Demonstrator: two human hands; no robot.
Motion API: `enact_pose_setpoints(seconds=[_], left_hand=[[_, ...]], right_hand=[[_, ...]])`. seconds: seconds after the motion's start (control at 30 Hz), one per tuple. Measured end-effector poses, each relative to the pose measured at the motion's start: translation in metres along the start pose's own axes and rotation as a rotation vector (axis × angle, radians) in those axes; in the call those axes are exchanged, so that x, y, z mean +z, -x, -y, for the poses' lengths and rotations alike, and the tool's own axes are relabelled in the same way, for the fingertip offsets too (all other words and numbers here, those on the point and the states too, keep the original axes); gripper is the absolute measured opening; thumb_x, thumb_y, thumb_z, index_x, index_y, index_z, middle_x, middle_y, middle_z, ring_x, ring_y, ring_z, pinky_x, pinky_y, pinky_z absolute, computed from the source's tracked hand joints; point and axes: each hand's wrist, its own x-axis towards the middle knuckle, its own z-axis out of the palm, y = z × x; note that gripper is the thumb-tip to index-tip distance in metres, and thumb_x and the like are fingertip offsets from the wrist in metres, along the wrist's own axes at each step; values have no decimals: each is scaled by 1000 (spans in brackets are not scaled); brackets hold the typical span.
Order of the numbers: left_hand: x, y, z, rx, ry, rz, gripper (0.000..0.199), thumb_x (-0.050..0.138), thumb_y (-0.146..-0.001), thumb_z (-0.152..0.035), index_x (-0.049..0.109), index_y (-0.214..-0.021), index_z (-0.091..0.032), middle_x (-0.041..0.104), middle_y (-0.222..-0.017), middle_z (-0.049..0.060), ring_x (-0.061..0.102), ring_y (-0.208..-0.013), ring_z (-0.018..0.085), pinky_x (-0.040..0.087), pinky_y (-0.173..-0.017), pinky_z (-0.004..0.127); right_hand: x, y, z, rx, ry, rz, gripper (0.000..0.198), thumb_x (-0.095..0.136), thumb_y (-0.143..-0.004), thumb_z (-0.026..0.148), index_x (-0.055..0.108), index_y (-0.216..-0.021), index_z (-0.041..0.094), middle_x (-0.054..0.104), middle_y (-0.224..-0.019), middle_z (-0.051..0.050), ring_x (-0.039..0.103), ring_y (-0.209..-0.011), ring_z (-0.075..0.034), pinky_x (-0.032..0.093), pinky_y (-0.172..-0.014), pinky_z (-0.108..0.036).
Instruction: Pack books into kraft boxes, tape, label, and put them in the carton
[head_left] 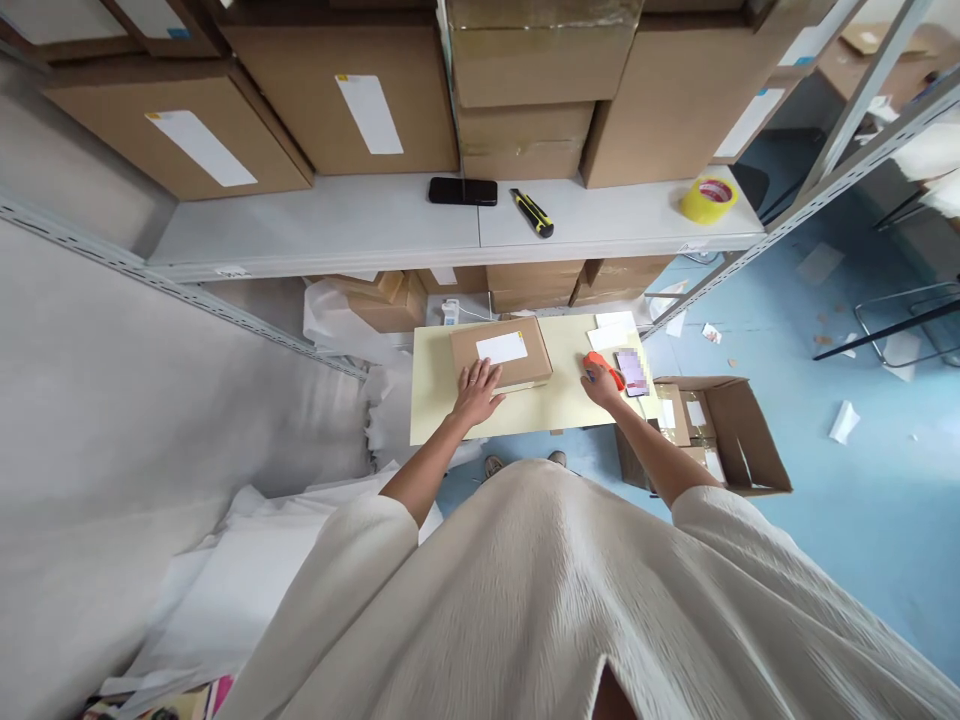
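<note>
Hands apart: the left hand (478, 394) lies open on a cardboard box (517, 372), left on the pale table (435, 422); right, the right hand (601, 386) grips an orange tool (614, 372). Flat, light pressure should steady the box.

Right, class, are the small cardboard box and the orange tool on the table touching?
Apart: the head view plainly shows a strip of pale yellow tabletop between the cardboard box and the orange tool at the right hand.

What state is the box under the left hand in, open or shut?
Shut. The box has a flat, closed top with the left hand resting on it; whether it's taped, I cannot tell.
</note>
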Motion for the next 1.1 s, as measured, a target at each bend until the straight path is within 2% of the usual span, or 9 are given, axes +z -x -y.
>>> enact_pose_setpoints(seconds=[0.13,0.27,0.4,0.5,0.63,0.73,0.9,1.0,1.1], left_hand=[[-3,1,1,0,3,17,81,56,-111,-51,37,-184,-20,16,-195,17,11,-182,39,7,-145,64],[-5,-1,-2,-22,15,15,78,57,-111,-49,41,-182,-20,21,-194,17,13,-182,38,7,-146,63],[-5,-8,-13,-142,53,-28,67,51,-112,-46,54,-175,-21,30,-192,14,19,-181,37,12,-146,61],[-2,-14,-24,-230,84,-90,63,47,-113,-45,62,-169,-22,37,-189,11,24,-179,36,17,-147,58],[3,-19,-41,-310,101,-137,63,46,-112,-44,63,-167,-19,42,-187,13,29,-177,36,24,-146,56],[5,-21,-53,-357,101,-122,68,48,-112,-51,60,-168,-15,43,-185,18,32,-176,38,27,-145,57],[1,-21,-61,-368,98,-101,75,51,-111,-62,56,-170,-17,48,-182,19,33,-175,39,26,-145,58],[-6,-23,-61,-383,87,-64,68,49,-113,-54,57,-170,-19,47,-183,17,35,-174,38,29,-144,55],[-15,-28,-60,-419,81,-55,59,50,-112,-44,63,-165,-21,50,-180,15,42,-169,37,33,-142,52]], right_hand=[[-12,5,-39,147,210,-7,44,64,-97,31,76,-138,21,67,-157,-21,62,-144,-40,54,-113,-49],[-16,11,-59,192,322,64,49,61,-102,35,71,-148,21,60,-166,-21,62,-139,-42,50,-113,-53],[-15,6,-63,145,368,102,49,62,-104,33,70,-150,19,67,-154,-23,59,-142,-42,46,-116,-52],[-13,-1,-64,92,377,112,38,62,-105,31,75,-139,20,72,-141,-21,60,-140,-40,45,-115,-51],[-12,-12,-67,65,376,138,29,62,-106,30,77,-127,17,74,-134,-22,65,-131,-37,45,-112,-49],[-12,-19,-69,57,388,152,25,61,-106,27,76,-123,15,75,-132,-22,69,-124,-35,44,-110,-47],[-15,-22,-71,51,374,167,25,58,-106,24,75,-122,14,78,-126,-24,72,-119,-35,44,-108,-45],[-25,-21,-70,51,328,125,31,55,-107,27,75,-127,14,78,-127,-25,70,-127,-39,44,-111,-49],[-44,-26,-67,111,213,106,36,55,-106,31,76,-129,15,81,-120,-24,72,-123,-41,44,-114,-55]])
